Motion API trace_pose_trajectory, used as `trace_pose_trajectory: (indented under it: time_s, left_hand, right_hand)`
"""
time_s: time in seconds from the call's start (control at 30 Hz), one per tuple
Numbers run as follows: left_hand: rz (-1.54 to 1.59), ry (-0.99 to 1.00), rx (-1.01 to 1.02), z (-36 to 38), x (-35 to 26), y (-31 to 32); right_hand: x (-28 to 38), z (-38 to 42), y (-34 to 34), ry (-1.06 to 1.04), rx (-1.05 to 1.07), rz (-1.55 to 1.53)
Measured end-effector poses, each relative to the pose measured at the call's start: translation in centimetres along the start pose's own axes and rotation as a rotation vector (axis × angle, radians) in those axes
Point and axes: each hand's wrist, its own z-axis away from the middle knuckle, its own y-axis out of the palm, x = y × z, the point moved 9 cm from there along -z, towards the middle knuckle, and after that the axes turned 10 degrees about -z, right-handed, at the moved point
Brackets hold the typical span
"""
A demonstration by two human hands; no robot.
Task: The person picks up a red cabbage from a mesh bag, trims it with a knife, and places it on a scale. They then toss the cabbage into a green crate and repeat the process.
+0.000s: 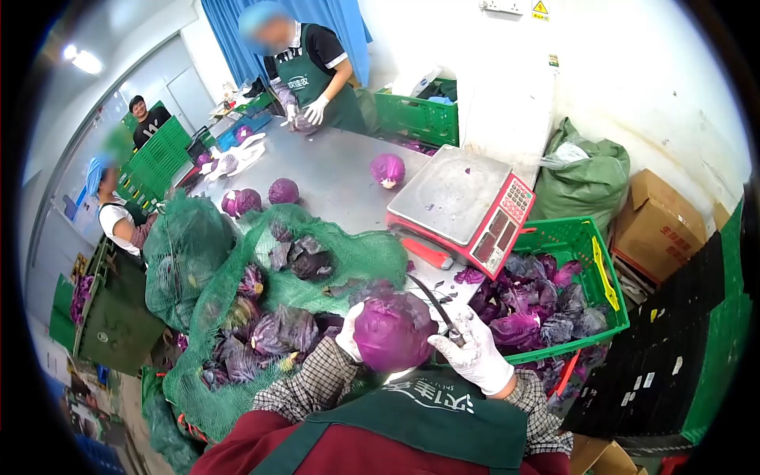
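A trimmed red cabbage (394, 332) rests in my left hand (348, 332), whose white-gloved fingers wrap round its left side. My right hand (473, 348), also in a white glove, grips a knife (434, 302) with a dark, narrow blade that points up and to the left. The thumb of that hand reaches to the right side of the cabbage. Beyond my left hand, a green mesh sack (348, 261) lies spread on the table with several red cabbages (285, 328) and loose dark leaves (302, 257) on it.
A red scale (459, 198) stands on the metal table (324, 170), with an orange-handled tool (423, 252) beside it. At right is a green crate (570, 229) of cabbage leaves. Across the table, a co-worker (309, 71) handles another cabbage. A filled mesh sack (186, 253) stands left.
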Motion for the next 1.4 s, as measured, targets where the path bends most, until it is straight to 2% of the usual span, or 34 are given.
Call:
trace_pose_trajectory:
  time_s: [0.03, 0.07, 0.1, 0.17, 0.2, 0.3, 0.33, 0.43, 0.47, 0.57, 0.73, 0.83, 0.87, 0.9, 0.97, 1.03, 1.07, 1.17, 1.23, 1.37, 1.4]
  left_hand:
    - [0.290, 0.005, 0.097, -0.2, 1.9, -0.4]
    - [0.481, -0.040, 0.113, 0.2, 2.6, -0.8]
    - [0.671, -0.087, 0.121, 0.6, 3.2, -1.1]
    - [0.852, -0.288, -0.027, 2.2, 5.0, -2.3]
    - [0.824, -0.249, 0.022, 2.2, 4.5, -2.0]
    - [0.728, -0.128, 0.166, 2.2, 2.7, -1.1]
    - [0.666, -0.047, 0.198, 1.8, 0.3, -0.2]
    - [0.070, 0.116, 0.237, 0.5, -5.9, 0.9]
    - [-0.044, 0.064, 0.173, 0.3, -6.0, 0.1]
    - [-0.217, 0.038, 0.135, 0.3, -5.2, -0.9]
    - [-0.679, 0.034, 0.088, 0.1, -5.1, -0.4]
    - [-1.035, -0.025, 0.016, -0.1, -2.4, -1.5]
    - [-1.091, -0.066, -0.014, 0.0, -1.8, -1.6]
    - [-1.147, -0.105, -0.045, -0.1, -1.4, -1.7]
    - [-1.208, -0.122, -0.076, -0.2, -1.1, -1.3]
    - [-1.214, -0.170, -0.098, -0.3, -1.6, -0.2]
    - [-1.165, -0.088, -0.164, -0.1, -1.1, -0.4]
    - [-1.187, -0.009, -0.317, 0.7, -0.8, -0.9]
    - [-1.134, -0.058, -0.352, 0.9, 0.8, -1.6]
    - [-0.887, -0.105, -0.385, 1.8, 3.5, -3.0]
    - [-0.821, -0.130, -0.394, 2.0, 3.8, -3.2]
  right_hand:
    - [-0.6, 0.2, 0.1, 0.123, 0.011, -0.099]
    - [0.4, 0.2, 0.2, 0.004, -0.013, -0.104]
    - [-0.1, 0.5, 0.3, 0.021, -0.015, -0.069]
    - [-1.2, 1.2, 0.2, 0.058, -0.019, 0.003]
    - [-0.8, 1.1, 0.4, 0.016, -0.061, 0.006]
    - [-0.8, 1.1, -0.2, -0.119, -0.070, 0.271]
    - [-2.6, 1.0, -0.1, 0.084, 0.008, 0.033]
    - [-7.5, 3.1, 1.0, 0.766, 0.059, -0.658]
    - [-7.9, 3.4, 1.3, 0.781, 0.068, -0.635]
    - [-10.9, 4.2, 0.8, 0.771, -0.050, -0.679]
    - [-12.9, 4.8, 1.4, 0.801, -0.060, -0.879]
    - [-9.5, 2.5, 1.3, 0.545, -0.064, -0.326]
    - [-8.0, 1.3, 1.7, 0.387, 0.077, 0.050]
    - [-7.4, 0.9, 2.7, 0.233, 0.109, 0.191]
    - [-8.5, 1.2, 3.9, 0.352, 0.116, 0.135]
    - [-9.1, 1.3, 4.1, 0.318, 0.109, 0.237]
    - [-9.0, 1.3, 3.9, 0.312, 0.114, 0.257]
    - [-9.2, 1.7, 3.3, 0.345, 0.103, 0.253]
    - [-9.8, 1.8, 3.0, 0.359, 0.081, 0.245]
    - [-9.7, 2.1, 3.0, 0.164, 0.015, 0.256]
    - [-10.5, 2.3, 2.4, 0.305, -0.039, 0.106]
